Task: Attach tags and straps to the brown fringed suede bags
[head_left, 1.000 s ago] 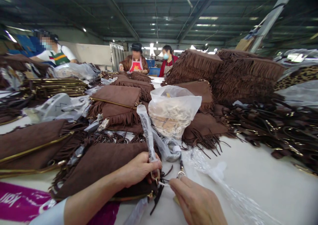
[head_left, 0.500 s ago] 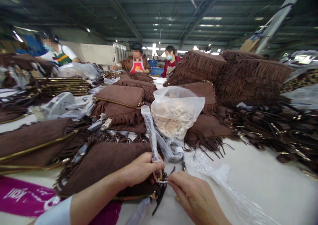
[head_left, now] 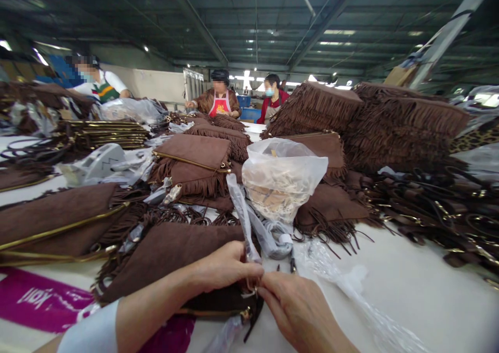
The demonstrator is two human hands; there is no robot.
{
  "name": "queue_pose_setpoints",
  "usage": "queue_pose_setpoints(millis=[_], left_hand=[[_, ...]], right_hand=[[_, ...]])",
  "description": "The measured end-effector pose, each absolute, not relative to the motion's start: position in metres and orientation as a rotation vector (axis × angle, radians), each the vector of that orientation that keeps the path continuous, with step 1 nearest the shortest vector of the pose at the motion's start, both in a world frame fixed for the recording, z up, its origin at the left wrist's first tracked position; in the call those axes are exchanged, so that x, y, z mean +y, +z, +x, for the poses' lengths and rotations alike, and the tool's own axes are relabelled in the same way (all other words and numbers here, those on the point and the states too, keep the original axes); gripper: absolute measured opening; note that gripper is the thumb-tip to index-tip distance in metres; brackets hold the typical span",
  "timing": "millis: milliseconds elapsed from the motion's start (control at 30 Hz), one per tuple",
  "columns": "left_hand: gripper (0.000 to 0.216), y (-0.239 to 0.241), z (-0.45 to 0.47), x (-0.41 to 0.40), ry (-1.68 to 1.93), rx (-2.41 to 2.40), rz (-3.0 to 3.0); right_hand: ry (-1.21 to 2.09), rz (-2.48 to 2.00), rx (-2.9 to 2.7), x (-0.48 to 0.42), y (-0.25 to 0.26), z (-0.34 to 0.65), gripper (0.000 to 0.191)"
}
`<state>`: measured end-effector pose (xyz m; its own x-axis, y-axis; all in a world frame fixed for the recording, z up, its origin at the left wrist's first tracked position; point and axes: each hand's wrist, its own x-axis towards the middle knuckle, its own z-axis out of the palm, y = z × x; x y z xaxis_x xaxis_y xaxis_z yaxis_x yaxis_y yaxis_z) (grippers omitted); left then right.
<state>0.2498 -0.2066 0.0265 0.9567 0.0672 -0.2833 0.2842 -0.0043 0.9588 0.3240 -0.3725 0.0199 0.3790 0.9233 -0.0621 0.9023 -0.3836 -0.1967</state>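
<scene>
My left hand (head_left: 224, 266) rests on a brown suede fringed bag (head_left: 163, 257) lying flat at the near edge of the white table (head_left: 409, 285). Its fingers pinch a plastic-wrapped strap (head_left: 244, 215) and a small gold ring (head_left: 252, 289) at the bag's corner. My right hand (head_left: 302, 314) meets it from the right, fingertips closed on the same small metal ring. A thin dark strap end hangs below the bag's corner.
A clear plastic bag of small pale parts (head_left: 280, 179) stands behind my hands. Stacks of brown fringed bags (head_left: 390, 121) fill the back right, loose dark straps (head_left: 440, 207) the right. More bags lie at left (head_left: 50, 220). Three people work at the far end.
My right hand has moved left and closed onto the ring next to my left fingers. The camera has drifted slightly, shifting the scene to the right.
</scene>
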Motion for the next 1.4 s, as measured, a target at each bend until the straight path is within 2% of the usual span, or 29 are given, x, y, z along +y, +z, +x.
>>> queue_pose_setpoints(millis=[200,433,667,933,1133,1300,1400], left_hand=[[0.069,0.024,0.233,-0.202,-0.282,0.13,1.679],[0.062,0.037,0.228,-0.22,-0.016,-0.024,2.065],[0.097,0.047,0.22,-0.198,0.07,0.063,2.07],[0.084,0.069,0.226,-0.187,0.122,0.021,1.781],[0.077,0.055,0.234,-0.188,0.012,0.13,1.578],[0.05,0.046,0.234,-0.188,0.006,0.215,1.42],[0.048,0.042,0.233,-0.19,0.01,0.251,1.418]], right_hand=[[0.301,-2.549,-1.679,-0.374,0.021,0.321,0.022],[0.349,-2.565,-1.678,-0.371,0.024,0.317,0.024],[0.387,-2.297,-1.531,-0.386,0.02,0.323,0.012],[0.24,-1.865,-1.261,-0.366,0.018,0.315,0.015],[0.298,-1.843,-1.313,-0.359,0.023,0.321,0.023],[0.299,-1.915,-1.224,-0.361,0.014,0.325,0.025],[0.38,-1.917,-1.189,-0.36,0.013,0.324,0.03]])
